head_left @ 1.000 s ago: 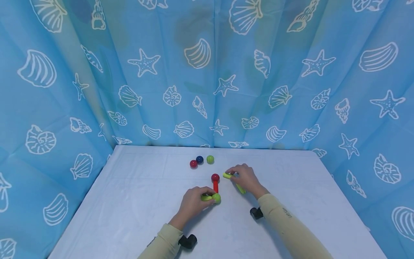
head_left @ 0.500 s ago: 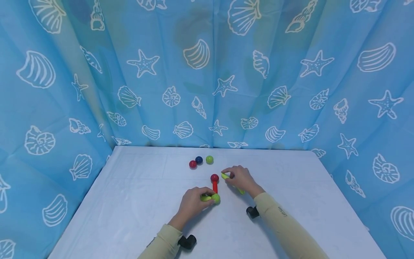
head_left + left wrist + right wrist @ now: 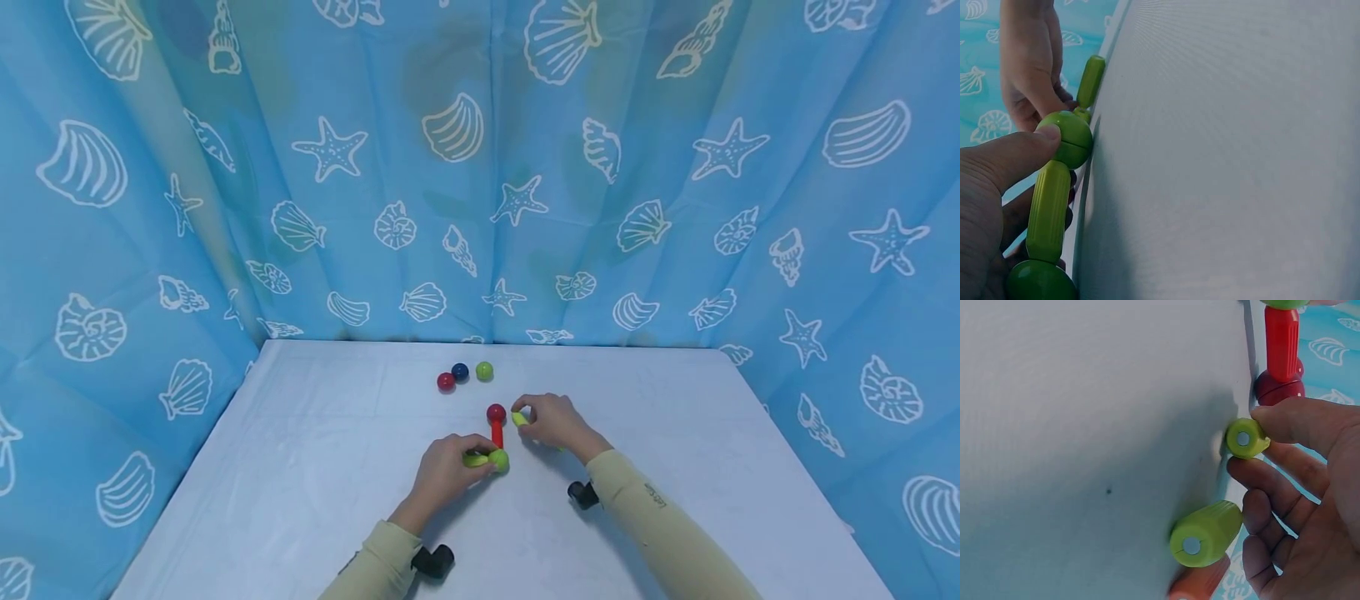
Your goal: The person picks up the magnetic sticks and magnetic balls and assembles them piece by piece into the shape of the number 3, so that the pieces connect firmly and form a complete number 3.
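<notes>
My left hand [image 3: 447, 469] pinches a green ball [image 3: 498, 461] between thumb and fingers. A ribbed green rod [image 3: 1049, 211] joins this ball to a second green ball [image 3: 1041, 281] under the palm. From the pinched ball a red rod [image 3: 497, 433] runs away to a red ball [image 3: 496, 413]. Just right of that, my right hand [image 3: 553, 421] pinches a yellow-green rod [image 3: 1243, 439] by thumb and fingertip, its round metal end showing. Another green rod [image 3: 1207, 534] lies below the right fingers, with an orange rod [image 3: 1200, 579] beyond it.
Farther back on the white table [image 3: 337, 400] sit a loose red ball [image 3: 446, 382], a dark blue ball [image 3: 460, 372] and a green ball [image 3: 484, 371]. A blue shell-print curtain [image 3: 375, 167] hangs behind the table and at both sides.
My right hand has come slightly left and nearer, and the rod it pinches has turned from lying sideways to pointing more toward me. The left hand keeps its hold on the green ball.
</notes>
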Available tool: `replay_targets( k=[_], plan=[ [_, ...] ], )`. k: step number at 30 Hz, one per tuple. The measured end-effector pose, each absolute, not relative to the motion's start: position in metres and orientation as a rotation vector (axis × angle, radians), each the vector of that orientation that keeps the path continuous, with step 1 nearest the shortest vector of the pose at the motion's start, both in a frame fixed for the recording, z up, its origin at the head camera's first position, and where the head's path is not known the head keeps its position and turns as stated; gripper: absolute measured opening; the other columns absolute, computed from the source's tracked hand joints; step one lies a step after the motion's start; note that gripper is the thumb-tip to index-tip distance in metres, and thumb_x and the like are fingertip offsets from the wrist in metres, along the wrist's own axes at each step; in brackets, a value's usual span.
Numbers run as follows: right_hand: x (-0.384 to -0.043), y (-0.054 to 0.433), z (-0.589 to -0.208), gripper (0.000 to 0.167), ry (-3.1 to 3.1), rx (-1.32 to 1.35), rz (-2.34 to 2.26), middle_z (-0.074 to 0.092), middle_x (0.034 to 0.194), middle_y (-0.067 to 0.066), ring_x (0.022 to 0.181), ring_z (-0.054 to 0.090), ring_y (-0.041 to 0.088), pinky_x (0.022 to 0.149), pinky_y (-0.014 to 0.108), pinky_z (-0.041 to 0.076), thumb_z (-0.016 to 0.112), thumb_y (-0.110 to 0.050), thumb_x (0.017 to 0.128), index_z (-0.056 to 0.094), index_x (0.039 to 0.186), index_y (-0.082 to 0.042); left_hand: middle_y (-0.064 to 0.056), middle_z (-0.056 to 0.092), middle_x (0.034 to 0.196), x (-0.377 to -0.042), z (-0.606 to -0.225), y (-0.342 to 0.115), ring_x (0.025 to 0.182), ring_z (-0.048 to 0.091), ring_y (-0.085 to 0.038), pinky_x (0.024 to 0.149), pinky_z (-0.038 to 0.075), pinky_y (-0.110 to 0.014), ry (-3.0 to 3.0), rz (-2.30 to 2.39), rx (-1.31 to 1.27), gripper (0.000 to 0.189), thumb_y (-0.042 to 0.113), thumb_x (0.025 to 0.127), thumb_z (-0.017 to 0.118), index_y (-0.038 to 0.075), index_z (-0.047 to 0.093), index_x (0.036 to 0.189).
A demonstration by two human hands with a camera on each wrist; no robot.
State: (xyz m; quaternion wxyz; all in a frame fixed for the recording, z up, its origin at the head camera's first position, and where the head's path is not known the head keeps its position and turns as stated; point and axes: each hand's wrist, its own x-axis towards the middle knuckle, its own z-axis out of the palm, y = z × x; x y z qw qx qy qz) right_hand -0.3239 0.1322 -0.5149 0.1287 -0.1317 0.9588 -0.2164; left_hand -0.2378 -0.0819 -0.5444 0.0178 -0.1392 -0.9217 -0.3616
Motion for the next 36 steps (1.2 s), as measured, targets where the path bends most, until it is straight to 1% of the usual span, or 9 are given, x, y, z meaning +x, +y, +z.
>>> replay_targets(
  k=[6,13,18,27,36],
  plan=[
    [-0.32,0.13,-0.511,0.037,2.775,-0.366,-0.612,0.061,0.089,-0.001,0.079,0.056,0.017,0.069,0.032,0.052,0.078,-0.023,0.09,0.067,0.125,-0.021,0.011,0.072,0.101,-0.238,-0.544,-0.082,0.094,0.061,-0.012,0.084,0.052,-0.035,-2.866,-1.147,-0.42,0.029,0.029,0.085,0.084,0.024,0.077,0.112],
    [-0.322,0.131,-0.512,0.035,2.764,-0.348,-0.618,0.062,0.091,-0.001,0.079,0.057,0.017,0.071,0.031,0.053,0.077,-0.023,0.09,0.066,0.123,-0.021,0.012,0.071,0.1,-0.239,-0.545,-0.081,0.091,0.059,-0.011,0.082,0.051,-0.034,-2.87,-1.14,-0.422,0.029,0.03,0.085,0.084,0.025,0.076,0.113],
    [-0.323,0.133,-0.511,0.034,2.741,-0.372,-0.649,0.061,0.09,-0.001,0.076,0.059,0.017,0.068,0.031,0.053,0.076,-0.022,0.091,0.065,0.123,-0.021,0.012,0.071,0.099,-0.238,-0.543,-0.081,0.09,0.059,-0.01,0.082,0.051,-0.034,-2.875,-1.135,-0.41,0.029,0.03,0.085,0.084,0.025,0.077,0.113],
    [-0.33,0.134,-0.509,0.034,2.778,-0.306,-0.761,0.061,0.091,0.001,0.075,0.058,0.02,0.066,0.031,0.053,0.075,-0.027,0.093,0.06,0.124,-0.026,0.012,0.071,0.099,-0.239,-0.543,-0.082,0.09,0.059,-0.01,0.082,0.051,-0.033,-2.867,-1.136,-0.423,0.029,0.03,0.085,0.084,0.025,0.077,0.113],
    [-0.34,0.13,-0.513,0.035,2.759,-0.199,-1.005,0.063,0.091,0.003,0.077,0.059,0.022,0.07,0.032,0.051,0.072,-0.031,0.096,0.058,0.128,-0.026,0.013,0.07,0.097,-0.239,-0.544,-0.082,0.088,0.058,-0.009,0.08,0.05,-0.032,-2.869,-1.135,-0.428,0.029,0.031,0.085,0.084,0.025,0.077,0.113]
  ],
)
